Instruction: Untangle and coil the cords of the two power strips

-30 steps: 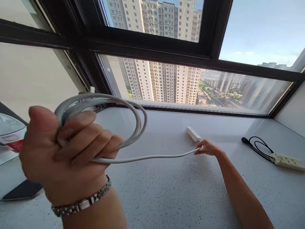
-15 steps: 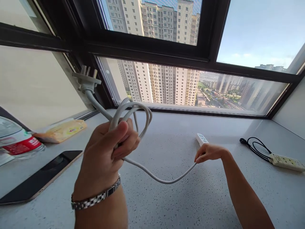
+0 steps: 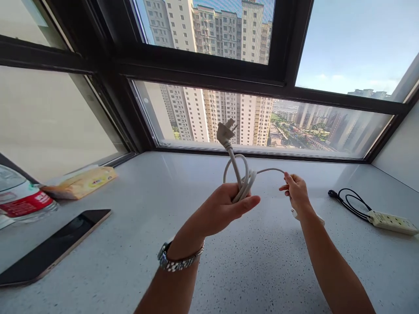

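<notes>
A white power cord, looped in a coil, is gripped by my left hand above the middle of the counter. Its three-pin plug sticks up over the fingers, in front of the window. From the coil a single length runs right to my right hand, which pinches it between thumb and fingers. Below that hand a white power strip shows only in small parts, mostly hidden behind the wrist. A watch with a metal band is on my left wrist.
On the speckled counter, a dark phone lies at left, near a tissue pack and a bottle with a red label. A cream power strip with a black cord lies at right. Dark-framed windows stand behind.
My left hand has moved right and away from me with the coil and plug, turning over. My right hand has risen slightly to the right, and the cord between the hands is shorter.
</notes>
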Available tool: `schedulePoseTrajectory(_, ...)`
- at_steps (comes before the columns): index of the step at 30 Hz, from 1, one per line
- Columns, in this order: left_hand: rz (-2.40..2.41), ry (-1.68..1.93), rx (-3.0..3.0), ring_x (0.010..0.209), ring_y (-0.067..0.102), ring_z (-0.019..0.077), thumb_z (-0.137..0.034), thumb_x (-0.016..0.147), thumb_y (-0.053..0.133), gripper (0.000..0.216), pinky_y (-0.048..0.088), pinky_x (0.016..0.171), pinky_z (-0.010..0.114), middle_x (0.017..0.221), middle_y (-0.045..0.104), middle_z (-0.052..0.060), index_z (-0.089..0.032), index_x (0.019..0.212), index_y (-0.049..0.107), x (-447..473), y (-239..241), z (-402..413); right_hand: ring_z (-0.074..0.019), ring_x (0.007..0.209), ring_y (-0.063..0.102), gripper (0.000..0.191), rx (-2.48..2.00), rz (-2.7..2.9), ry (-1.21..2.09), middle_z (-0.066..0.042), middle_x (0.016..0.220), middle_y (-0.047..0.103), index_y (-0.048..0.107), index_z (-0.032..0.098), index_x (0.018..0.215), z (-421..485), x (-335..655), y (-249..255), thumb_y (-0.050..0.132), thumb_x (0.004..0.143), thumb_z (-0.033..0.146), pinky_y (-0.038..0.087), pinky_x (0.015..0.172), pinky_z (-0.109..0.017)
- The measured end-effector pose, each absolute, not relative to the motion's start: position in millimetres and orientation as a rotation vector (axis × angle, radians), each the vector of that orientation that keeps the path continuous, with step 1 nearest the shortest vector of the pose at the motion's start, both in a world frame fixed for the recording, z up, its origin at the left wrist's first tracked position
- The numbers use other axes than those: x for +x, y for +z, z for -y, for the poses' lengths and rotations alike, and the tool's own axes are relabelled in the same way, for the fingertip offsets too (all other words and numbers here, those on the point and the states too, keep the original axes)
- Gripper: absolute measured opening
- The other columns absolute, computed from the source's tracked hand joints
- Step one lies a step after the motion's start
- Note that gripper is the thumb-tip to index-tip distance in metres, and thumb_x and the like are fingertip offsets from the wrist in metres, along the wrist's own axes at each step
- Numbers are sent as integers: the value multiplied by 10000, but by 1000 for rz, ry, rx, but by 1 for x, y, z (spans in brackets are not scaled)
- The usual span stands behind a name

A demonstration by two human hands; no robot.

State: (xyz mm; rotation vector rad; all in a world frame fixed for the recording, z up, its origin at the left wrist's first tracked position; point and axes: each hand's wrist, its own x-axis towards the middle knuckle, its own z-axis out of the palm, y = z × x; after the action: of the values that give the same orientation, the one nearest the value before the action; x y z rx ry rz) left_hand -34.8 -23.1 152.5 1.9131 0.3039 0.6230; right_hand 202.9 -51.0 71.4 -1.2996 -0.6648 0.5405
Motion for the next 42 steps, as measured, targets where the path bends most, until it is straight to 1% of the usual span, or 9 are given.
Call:
schedulePoseTrajectory(2, -405, 614, 1918, 377, 239, 48, -473, 773, 612, 438, 199, 340, 191, 448, 293, -67, -192, 546, 365, -19, 145, 23, -84, 425, 517, 466, -1173, 635, 496, 43, 617, 490, 506, 195, 682, 54, 194, 78, 716, 613, 605, 262, 374, -204)
schedulePoseTrajectory(7, -611, 778, 1749, 363, 252, 42, -561, 735, 616, 472, 217, 341, 175, 430, 309, -81, -192, 586, 364, 12, 122, 12, -72, 401, 258, 328, -1043, 778, 323, 92, 474, 306, 489, 216, 693, 60, 153, 80, 599, 805, 504, 197, 403, -225)
schedulePoseTrajectory(12, -659, 906, 1500, 347, 221, 24, -548, 621, 730, 474, 185, 326, 159, 408, 300, -105, -178, 627, 434, 20, 112, 1, -100, 495, 313, 267, -1034, 1043, 127, 52, 566, 366, 503, 209, 694, 64, 118, 72, 473, 899, 377, 271, 485, -254)
schedulePoseTrajectory(17, -683, 999, 1366, 363, 238, 19, -458, 575, 783, 453, 204, 337, 155, 415, 306, -107, -170, 598, 434, 23, 113, 10, -109, 530, 380, 218, -972, 1241, -47, 27, 617, 437, 476, 203, 670, 65, 106, 65, 488, 881, 260, 327, 506, -259)
schedulePoseTrajectory(23, -651, 1190, 1220, 359, 267, 37, -337, 622, 717, 310, 232, 347, 181, 398, 310, -92, -165, 548, 470, 26, 114, 13, -105, 550, 450, 86, -993, 1397, -132, 1, 706, 530, 558, 199, 806, 67, 102, 67, 505, 873, 197, 359, 492, -239)
schedulePoseTrajectory(27, -541, 1303, 1274, 415, 378, 59, -311, 685, 670, 274, 306, 402, 197, 460, 448, -38, -144, 523, 523, 14, 120, 4, -171, 773, 564, 84, -1155, 1462, -92, -40, 852, 617, 591, 205, 905, 71, 97, 75, 532, 847, 192, 460, 675, -305)
schedulePoseTrajectory(32, -440, 1407, 1359, 521, 539, 106, -348, 741, 669, 257, 442, 513, 232, 562, 585, 10, -139, 605, 605, -1, 127, -8, -236, 947, 532, 239, -1371, 1483, -121, -62, 1013, 632, 612, 212, 1016, 76, 95, 79, 642, 780, 207, 433, 801, -385)
schedulePoseTrajectory(38, -212, 1336, 1448, 384, 445, 79, -372, 775, 687, 339, 394, 430, 225, 426, 462, -50, -159, 579, 510, -10, 133, -3, -237, 956, 536, 311, -1641, 1681, 51, -52, 997, 654, 660, 233, 1025, 70, 114, 76, 745, 741, 326, 418, 791, -367)
schedulePoseTrajectory(42, -77, 1146, 1423, 354, 374, 64, -384, 771, 698, 344, 334, 384, 209, 414, 374, -80, -169, 615, 479, -6, 131, 15, -183, 792, 526, 179, -1629, 1594, -241, -32, 826, 631, 691, 213, 844, 55, 124, 63, 743, 717, 329, 391, 680, -280)
